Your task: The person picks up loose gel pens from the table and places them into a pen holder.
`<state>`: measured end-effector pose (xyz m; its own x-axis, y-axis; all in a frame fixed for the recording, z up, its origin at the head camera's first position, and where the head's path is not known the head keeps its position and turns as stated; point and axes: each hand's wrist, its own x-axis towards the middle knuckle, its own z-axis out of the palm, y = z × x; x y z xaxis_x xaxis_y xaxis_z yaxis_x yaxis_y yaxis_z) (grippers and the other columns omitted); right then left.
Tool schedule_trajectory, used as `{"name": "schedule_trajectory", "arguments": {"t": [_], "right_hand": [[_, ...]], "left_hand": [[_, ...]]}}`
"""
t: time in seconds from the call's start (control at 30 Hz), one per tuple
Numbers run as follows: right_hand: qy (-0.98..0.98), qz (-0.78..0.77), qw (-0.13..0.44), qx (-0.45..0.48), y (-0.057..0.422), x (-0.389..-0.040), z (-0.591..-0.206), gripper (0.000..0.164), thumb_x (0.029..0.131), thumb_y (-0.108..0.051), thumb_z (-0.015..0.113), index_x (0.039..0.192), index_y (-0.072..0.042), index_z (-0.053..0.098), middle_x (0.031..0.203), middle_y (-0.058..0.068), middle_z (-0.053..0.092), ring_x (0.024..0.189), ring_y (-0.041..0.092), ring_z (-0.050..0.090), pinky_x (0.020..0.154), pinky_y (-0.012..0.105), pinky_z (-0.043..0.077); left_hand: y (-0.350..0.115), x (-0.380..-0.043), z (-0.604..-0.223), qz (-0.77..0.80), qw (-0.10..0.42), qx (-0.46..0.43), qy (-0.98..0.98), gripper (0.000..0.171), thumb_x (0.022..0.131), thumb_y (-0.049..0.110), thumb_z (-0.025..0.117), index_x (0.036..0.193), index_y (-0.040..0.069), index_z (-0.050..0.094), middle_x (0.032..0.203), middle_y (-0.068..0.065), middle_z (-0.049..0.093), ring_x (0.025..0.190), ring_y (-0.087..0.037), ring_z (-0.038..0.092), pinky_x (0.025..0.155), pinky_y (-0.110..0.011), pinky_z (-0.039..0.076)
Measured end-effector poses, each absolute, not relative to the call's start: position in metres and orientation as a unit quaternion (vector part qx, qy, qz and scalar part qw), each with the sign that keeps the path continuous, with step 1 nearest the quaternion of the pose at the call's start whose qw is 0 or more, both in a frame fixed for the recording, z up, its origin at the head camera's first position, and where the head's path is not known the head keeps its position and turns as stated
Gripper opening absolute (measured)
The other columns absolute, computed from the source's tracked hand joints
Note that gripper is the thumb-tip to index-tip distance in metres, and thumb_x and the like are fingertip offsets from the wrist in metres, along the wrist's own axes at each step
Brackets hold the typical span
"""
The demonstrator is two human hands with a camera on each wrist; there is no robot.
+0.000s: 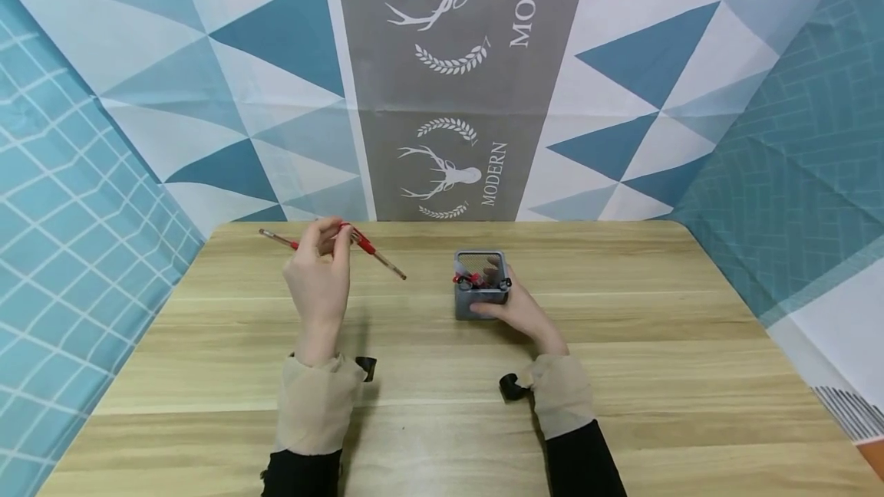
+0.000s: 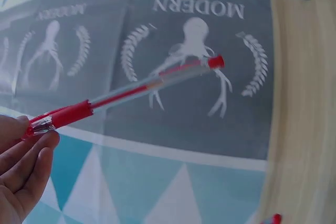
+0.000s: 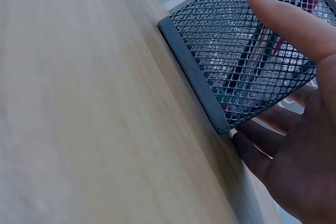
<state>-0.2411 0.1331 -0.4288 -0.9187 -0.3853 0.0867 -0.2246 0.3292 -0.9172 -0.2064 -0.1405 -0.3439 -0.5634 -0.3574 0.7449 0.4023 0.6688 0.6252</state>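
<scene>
My left hand [image 1: 319,271] pinches a red gel pen [image 2: 123,94] by its red end, between thumb and fingers above the table. The pen's clear barrel slants down to the right in the head view. Behind that hand, a second red pen [image 1: 278,238] shows in part; its red tip [image 2: 274,219] appears at the lower edge of the left wrist view. My right hand [image 1: 521,313] grips a dark metal mesh pen holder [image 3: 226,40], thumb on the near side and fingers round the far side. Several pens [image 1: 473,280] stand inside the holder, mostly hidden by its walls.
The pen holder stands on a light wooden table [image 1: 442,420]. At the back hangs a patterned cloth [image 1: 476,98] with deer heads and triangles. Blue patterned cloth [image 1: 62,198] borders the left side. Small black cameras [image 1: 512,387] are on both wrists.
</scene>
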Motion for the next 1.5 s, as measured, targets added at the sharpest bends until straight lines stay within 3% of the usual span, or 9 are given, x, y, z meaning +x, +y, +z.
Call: {"name": "schedule_trajectory", "arguments": {"t": [0.17, 0.33, 0.47, 0.6, 0.77, 1.3, 1.5], "right_hand": [[0.812, -0.547, 0.075, -0.188, 0.133, -0.241, -0.429, 0.085, 0.075, -0.013, 0.074, 0.14, -0.009, 0.02, 0.138, 0.029, 0.033, 0.13, 0.039, 0.031, 0.106, 0.054, 0.025], [0.815, -0.544, 0.076, -0.185, 0.133, -0.24, -0.429, 0.084, 0.075, -0.014, 0.074, 0.14, -0.009, 0.021, 0.138, 0.029, 0.034, 0.129, 0.038, 0.032, 0.106, 0.053, 0.025], [0.815, -0.544, 0.069, -0.186, 0.133, -0.24, -0.429, 0.084, 0.075, -0.013, 0.074, 0.14, -0.008, 0.021, 0.138, 0.029, 0.034, 0.13, 0.038, 0.032, 0.106, 0.053, 0.025], [0.814, -0.546, 0.068, -0.187, 0.133, -0.24, -0.428, 0.085, 0.075, -0.013, 0.074, 0.141, -0.006, 0.02, 0.138, 0.029, 0.035, 0.129, 0.038, 0.033, 0.105, 0.054, 0.026], [0.815, -0.546, 0.07, -0.182, 0.133, -0.239, -0.427, 0.085, 0.075, -0.013, 0.074, 0.141, -0.006, 0.02, 0.138, 0.028, 0.035, 0.129, 0.038, 0.033, 0.106, 0.053, 0.025], [0.814, -0.545, 0.068, -0.191, 0.133, -0.24, -0.427, 0.086, 0.075, -0.012, 0.073, 0.141, -0.001, 0.019, 0.137, 0.031, 0.035, 0.129, 0.04, 0.033, 0.105, 0.054, 0.027], [0.814, -0.546, 0.071, -0.185, 0.132, -0.24, -0.426, 0.085, 0.075, -0.012, 0.074, 0.14, -0.006, 0.02, 0.136, 0.029, 0.036, 0.128, 0.038, 0.035, 0.105, 0.053, 0.027]], "left_hand": [[-0.136, -0.197, -0.336, -0.422, 0.471, -0.036, -0.774, 0.021, 0.086, 0.021, 0.062, 0.096, 0.003, 0.067, 0.086, -0.011, 0.07, 0.068, -0.022, 0.067, 0.059, -0.002, 0.04], [-0.126, -0.189, -0.329, -0.436, 0.475, -0.05, -0.763, 0.02, 0.085, 0.022, 0.063, 0.094, 0.005, 0.067, 0.084, -0.008, 0.07, 0.066, -0.02, 0.067, 0.047, -0.011, 0.033], [-0.117, -0.185, -0.326, -0.438, 0.482, -0.082, -0.755, 0.019, 0.084, 0.019, 0.064, 0.093, 0.003, 0.066, 0.082, -0.008, 0.07, 0.066, -0.021, 0.067, 0.046, -0.014, 0.029], [-0.111, -0.183, -0.324, -0.445, 0.483, -0.108, -0.746, 0.018, 0.083, 0.017, 0.065, 0.093, 0.002, 0.066, 0.082, -0.008, 0.069, 0.067, -0.02, 0.067, 0.056, -0.007, 0.039], [-0.107, -0.181, -0.322, -0.457, 0.491, -0.132, -0.73, 0.016, 0.082, 0.013, 0.066, 0.092, 0.001, 0.066, 0.083, -0.008, 0.069, 0.067, -0.017, 0.067, 0.067, -0.009, 0.048], [-0.08, -0.167, -0.318, -0.429, 0.484, -0.22, -0.73, 0.014, 0.079, 0.006, 0.068, 0.092, 0.001, 0.064, 0.082, -0.007, 0.068, 0.068, -0.014, 0.067, 0.065, -0.024, 0.053], [-0.069, -0.168, -0.323, -0.399, 0.476, -0.247, -0.744, 0.013, 0.081, 0.005, 0.066, 0.092, 0.0, 0.062, 0.081, -0.008, 0.068, 0.069, -0.015, 0.066, 0.062, -0.025, 0.053]]}}
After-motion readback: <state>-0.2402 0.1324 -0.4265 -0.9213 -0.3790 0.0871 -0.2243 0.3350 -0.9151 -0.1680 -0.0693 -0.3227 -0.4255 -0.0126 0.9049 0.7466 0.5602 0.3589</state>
